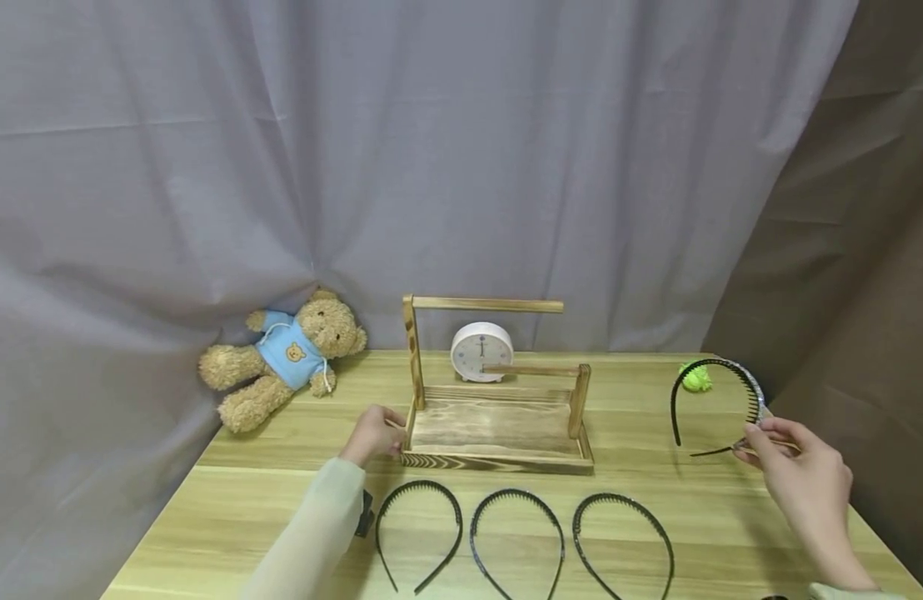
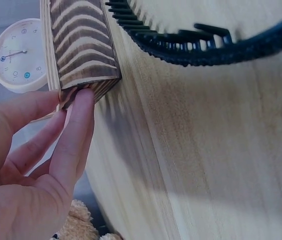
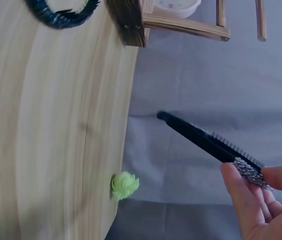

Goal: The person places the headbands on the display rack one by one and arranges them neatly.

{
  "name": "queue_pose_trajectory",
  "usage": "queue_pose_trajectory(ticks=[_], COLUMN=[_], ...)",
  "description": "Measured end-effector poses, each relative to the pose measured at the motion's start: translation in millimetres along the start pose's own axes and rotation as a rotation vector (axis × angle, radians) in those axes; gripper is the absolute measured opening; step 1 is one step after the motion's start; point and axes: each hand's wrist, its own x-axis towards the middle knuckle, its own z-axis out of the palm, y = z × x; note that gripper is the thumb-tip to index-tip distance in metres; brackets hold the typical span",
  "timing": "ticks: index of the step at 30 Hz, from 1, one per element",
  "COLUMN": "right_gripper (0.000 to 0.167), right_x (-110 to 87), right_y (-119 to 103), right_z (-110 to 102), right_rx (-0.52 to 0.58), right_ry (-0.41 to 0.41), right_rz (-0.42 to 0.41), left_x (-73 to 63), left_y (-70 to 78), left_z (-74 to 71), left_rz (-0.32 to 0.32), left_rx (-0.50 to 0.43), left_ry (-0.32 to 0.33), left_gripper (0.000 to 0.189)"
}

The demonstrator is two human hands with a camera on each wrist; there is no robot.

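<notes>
A wooden rack [image 1: 499, 462] with a shallow tray base and two horizontal bars stands mid-table. My left hand [image 1: 375, 433] holds the left end of its base; in the left wrist view, the fingertips of the left hand [image 2: 46, 150] lie at the base's dark-striped corner. On the right, my right hand [image 1: 802, 475] pinches a black toothed headband [image 1: 675, 417] with silver glitter, held up above the table. The right wrist view shows the right hand [image 3: 266, 200] with thumb and fingers on the glittery part. Three dark headbands, left [image 1: 459, 533], middle [image 1: 476, 550] and right [image 1: 666, 542], lie in a front row.
Behind the rack stands a round white clock [image 1: 481, 352]. A teddy bear [image 1: 292, 358] in a blue top leans at the back left. Near the back right edge lies a bright green ball-like thing [image 1: 695, 379]. Grey curtains [image 1: 461, 167] hang behind the table.
</notes>
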Motion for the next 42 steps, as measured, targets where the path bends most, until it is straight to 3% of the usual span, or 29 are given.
queue_pose_trajectory(ticks=[3,6,16,27,39,42], right_gripper=[0.010,0.009,0.007,0.006,0.010,0.008], right_x=[2.4,4.9,11.8,12.6,16.0,17.5], right_y=[-7,-12,-26,-35,-49,-51], right_z=[9,16,33,50,63,68], right_rx=[0.146,0.235,0.340,0.375,0.617,0.555], right_ry=[0.046,0.092,0.182,0.203,0.159,0.169], right_rz=[0.041,0.075,0.036,-0.046,-0.025,-0.056], left_x=[-0.9,-1.2,-2.0,-4.6,-6.7,-6.6], left_y=[0.1,-0.5,0.8,3.6,4.3,4.7], left_z=[0.8,1.5,2.5,4.7,5.1,6.1], left_rz=[0.002,0.007,0.012,0.020,0.042,0.036], left_rx=[-0.001,0.011,0.049,0.068,0.131,0.137], left_ry=[0.003,0.006,0.002,0.021,0.054,0.056], left_gripper=[0.028,0.028,0.028,0.028,0.028,0.028])
